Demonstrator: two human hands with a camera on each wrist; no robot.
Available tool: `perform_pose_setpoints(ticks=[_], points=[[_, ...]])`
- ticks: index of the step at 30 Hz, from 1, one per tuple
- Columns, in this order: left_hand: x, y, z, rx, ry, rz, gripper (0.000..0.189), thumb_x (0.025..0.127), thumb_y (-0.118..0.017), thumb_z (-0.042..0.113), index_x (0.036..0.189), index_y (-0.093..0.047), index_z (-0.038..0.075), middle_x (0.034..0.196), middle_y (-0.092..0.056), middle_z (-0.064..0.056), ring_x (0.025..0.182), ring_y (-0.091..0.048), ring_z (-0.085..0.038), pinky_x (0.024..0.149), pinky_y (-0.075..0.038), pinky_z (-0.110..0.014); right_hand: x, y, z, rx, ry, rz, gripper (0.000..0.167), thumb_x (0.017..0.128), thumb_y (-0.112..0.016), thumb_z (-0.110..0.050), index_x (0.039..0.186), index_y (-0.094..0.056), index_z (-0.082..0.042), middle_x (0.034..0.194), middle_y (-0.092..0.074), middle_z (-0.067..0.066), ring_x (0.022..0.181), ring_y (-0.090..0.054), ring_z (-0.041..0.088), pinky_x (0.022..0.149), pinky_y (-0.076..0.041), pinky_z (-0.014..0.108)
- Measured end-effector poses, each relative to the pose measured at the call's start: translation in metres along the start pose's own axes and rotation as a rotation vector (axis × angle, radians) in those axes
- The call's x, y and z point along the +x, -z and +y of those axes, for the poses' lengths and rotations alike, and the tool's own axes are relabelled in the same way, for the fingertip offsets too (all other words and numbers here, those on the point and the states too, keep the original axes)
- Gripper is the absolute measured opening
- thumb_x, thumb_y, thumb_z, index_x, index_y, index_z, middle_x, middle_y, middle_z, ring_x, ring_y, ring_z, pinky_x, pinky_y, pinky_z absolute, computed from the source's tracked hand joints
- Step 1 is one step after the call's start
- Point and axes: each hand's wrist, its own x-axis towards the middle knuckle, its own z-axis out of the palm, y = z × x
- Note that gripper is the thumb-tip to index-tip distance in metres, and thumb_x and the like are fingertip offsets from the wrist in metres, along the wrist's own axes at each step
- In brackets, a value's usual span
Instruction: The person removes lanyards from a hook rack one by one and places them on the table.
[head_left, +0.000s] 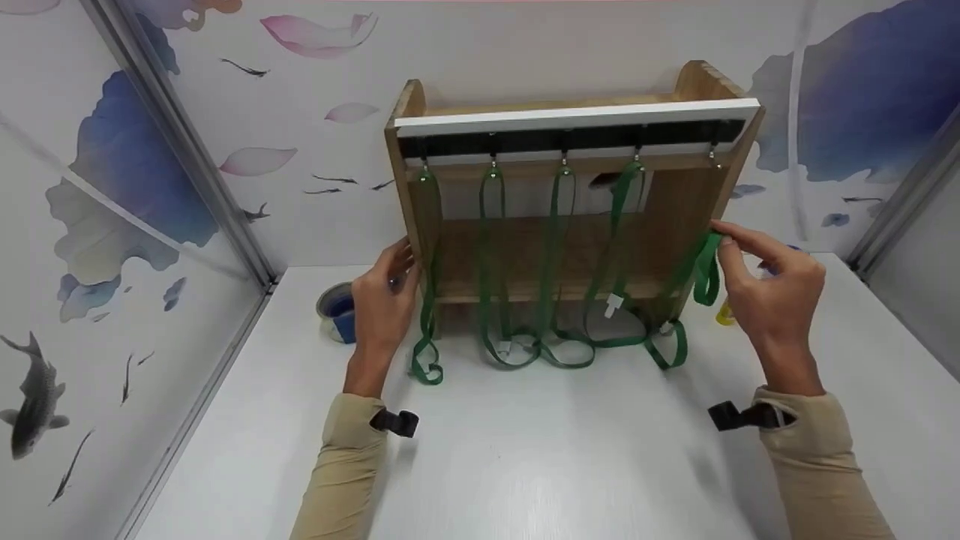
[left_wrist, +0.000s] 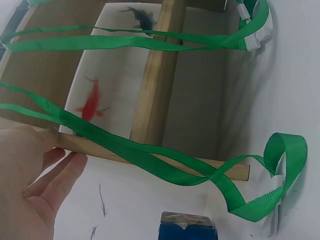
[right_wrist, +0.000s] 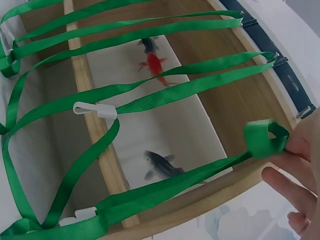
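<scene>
A wooden rack (head_left: 544,251) with a row of metal hooks on a black strip stands in front of me. Several green lanyards (head_left: 487,262) hang in loops from its hooks, with white clips at their lower ends. At the rack's left side panel (left_wrist: 107,152), my left hand (head_left: 382,304) holds the edge, fingers against the outer face. My right hand (head_left: 772,289) pinches the looped top of another green lanyard (right_wrist: 175,182) beside the right side panel. The rightmost hook (head_left: 712,157) carries no lanyard. That lanyard's lower end, with a white clip (right_wrist: 78,216), lies by the rack's foot.
A roll of tape (head_left: 330,300) and a blue item (head_left: 345,326) sit left of the rack, beside my left hand. Something yellow (head_left: 725,313) stands partly behind my right hand. The white table (head_left: 525,450) meets patterned walls at the back and left.
</scene>
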Motion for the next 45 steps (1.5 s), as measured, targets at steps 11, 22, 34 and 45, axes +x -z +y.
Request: perform_pose_setpoints(ticks=[11,22,34,45], points=[[-0.001,-0.001,0.0,-0.005,0.023,-0.014,0.038,0.106,-0.072,0.018,0.144,-0.068,0.012,0.135,-0.078,-0.007,0.118,-0.079,-0.021,0.1,-0.065,-0.036,-0.005,0.027,0.012,0.059,0.002,-0.169,0.026,0.099,-0.081,-0.019,0.125,-0.083,-0.021,0.124,-0.082,0.0,0.11,-0.072,-0.01,0.102,-0.052,0.009],[0.003,0.008,-0.001,-0.001,0.028,0.019,0.039,0.105,-0.073,0.02,0.143,-0.069,0.013,0.134,-0.078,-0.007,0.116,-0.079,-0.022,0.1,-0.065,-0.042,0.009,0.044,0.041,0.266,-0.216,-0.259,0.041,0.098,-0.082,-0.016,0.137,-0.074,-0.004,0.107,-0.084,-0.01,0.093,-0.081,0.003,0.085,-0.062,0.015],[0.001,0.0,-0.003,-0.014,0.0,0.011,0.037,0.105,-0.074,0.017,0.141,-0.07,0.009,0.132,-0.079,-0.009,0.114,-0.08,-0.023,0.1,-0.065,-0.042,0.018,0.083,0.092,-0.248,-0.292,-0.516,0.045,0.105,-0.072,-0.04,0.137,-0.074,-0.009,0.107,-0.08,-0.018,0.096,-0.068,-0.008,0.082,-0.049,0.01],[-0.001,-0.001,-0.002,-0.009,0.018,0.003,0.039,0.105,-0.073,0.019,0.144,-0.069,0.012,0.135,-0.078,-0.007,0.118,-0.078,-0.022,0.103,-0.064,-0.039,-0.012,0.035,0.079,-0.367,0.011,-0.741,0.023,0.099,-0.078,-0.008,0.122,-0.082,-0.007,0.116,-0.08,0.022,0.102,-0.074,0.043,0.082,-0.068,0.049]])
